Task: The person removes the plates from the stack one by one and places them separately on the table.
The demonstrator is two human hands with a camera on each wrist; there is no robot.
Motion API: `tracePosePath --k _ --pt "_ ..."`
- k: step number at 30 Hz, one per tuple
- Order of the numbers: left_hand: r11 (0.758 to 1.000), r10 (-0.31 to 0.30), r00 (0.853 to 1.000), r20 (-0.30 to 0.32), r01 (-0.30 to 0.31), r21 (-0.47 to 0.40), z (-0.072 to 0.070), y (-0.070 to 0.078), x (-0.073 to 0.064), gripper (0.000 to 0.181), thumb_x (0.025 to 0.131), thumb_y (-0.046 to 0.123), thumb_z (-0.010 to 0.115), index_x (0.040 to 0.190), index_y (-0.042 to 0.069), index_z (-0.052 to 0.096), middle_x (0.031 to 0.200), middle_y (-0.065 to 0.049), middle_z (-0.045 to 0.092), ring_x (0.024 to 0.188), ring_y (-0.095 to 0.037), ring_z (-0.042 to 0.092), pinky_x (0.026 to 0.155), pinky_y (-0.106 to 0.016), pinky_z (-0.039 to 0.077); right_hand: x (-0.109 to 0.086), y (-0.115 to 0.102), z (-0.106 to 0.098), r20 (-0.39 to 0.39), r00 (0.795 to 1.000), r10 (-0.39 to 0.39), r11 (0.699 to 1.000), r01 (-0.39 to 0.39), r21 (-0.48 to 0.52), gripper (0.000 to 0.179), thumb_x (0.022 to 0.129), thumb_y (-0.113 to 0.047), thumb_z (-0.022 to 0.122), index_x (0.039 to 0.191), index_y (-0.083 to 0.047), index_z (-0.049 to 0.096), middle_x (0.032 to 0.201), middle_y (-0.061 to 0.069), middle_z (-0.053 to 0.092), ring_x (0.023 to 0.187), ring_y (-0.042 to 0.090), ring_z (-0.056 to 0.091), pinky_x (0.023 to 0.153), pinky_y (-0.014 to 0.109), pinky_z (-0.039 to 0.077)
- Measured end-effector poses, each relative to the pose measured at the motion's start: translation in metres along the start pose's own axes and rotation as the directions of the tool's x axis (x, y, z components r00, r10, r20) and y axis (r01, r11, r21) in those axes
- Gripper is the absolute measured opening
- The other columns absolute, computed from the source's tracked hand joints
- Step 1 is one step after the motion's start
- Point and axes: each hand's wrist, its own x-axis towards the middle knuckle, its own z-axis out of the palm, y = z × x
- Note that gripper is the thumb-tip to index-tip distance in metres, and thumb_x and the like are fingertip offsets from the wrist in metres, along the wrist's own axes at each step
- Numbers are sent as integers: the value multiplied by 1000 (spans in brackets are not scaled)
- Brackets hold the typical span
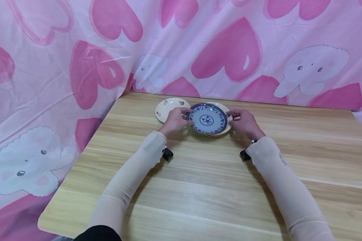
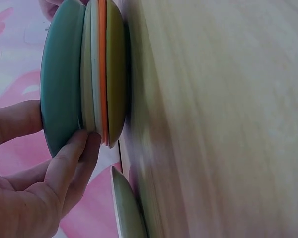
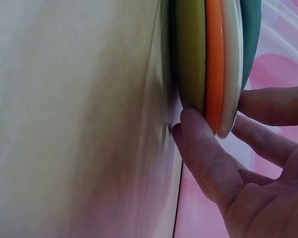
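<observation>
A blue-and-white patterned plate [image 1: 206, 119] lies tilted on top of a small stack of plates at the back of the table. My left hand [image 1: 176, 121] pinches its left rim; in the left wrist view its teal-looking outer side [image 2: 62, 74] sits between thumb and fingers. Below it come white plates [image 1: 223, 107], an orange plate [image 3: 215, 64] and a yellow-green plate [image 3: 190, 54] at the bottom. At the stack's right edge, my right hand [image 1: 245, 123] grips the lower plates, fingertips at the yellow-green and white rims.
A separate white plate [image 1: 169, 108] with small dark motifs lies just left of the stack, partly behind the left hand. The wooden table [image 1: 187, 187] reaches back to a pink curtain [image 1: 175, 43] with hearts, which also hangs along the left side.
</observation>
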Motion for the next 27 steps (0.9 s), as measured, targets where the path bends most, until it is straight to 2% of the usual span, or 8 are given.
tracePosePath --k 6,11,17,27 --pt "999 -29 1000 1 29 -38 -5 -3 -2 57 85 10 78 138 11 58 138 -10 61 109 -23 64 92 -31 56 2 -3 -1 30 999 37 999 -37 -9 49 98 -9 56 146 -10 51 145 22 48 126 39 49 105 49 49" --pt "998 -32 999 6 33 -53 -9 -5 -3 56 85 10 77 138 10 59 139 -11 61 105 -24 67 91 -32 56 3 -2 -1 24 999 21 1000 -21 -7 49 96 -7 58 145 -7 51 142 23 50 124 38 51 101 45 51" --pt "999 -18 1000 7 19 -45 -13 -6 -5 55 85 8 76 138 10 59 142 -11 60 112 -26 65 98 -35 54 3 0 1 17 1000 3 1000 -3 -5 49 94 -5 59 143 -6 53 139 24 52 123 38 53 97 41 52" --pt "989 -54 998 28 57 -137 -20 -16 -9 55 86 0 72 138 13 60 145 -11 57 124 -26 58 98 -32 56 4 0 0 22 1000 -7 1000 8 -15 49 94 -4 59 143 -2 53 135 27 54 117 36 56 80 23 55"
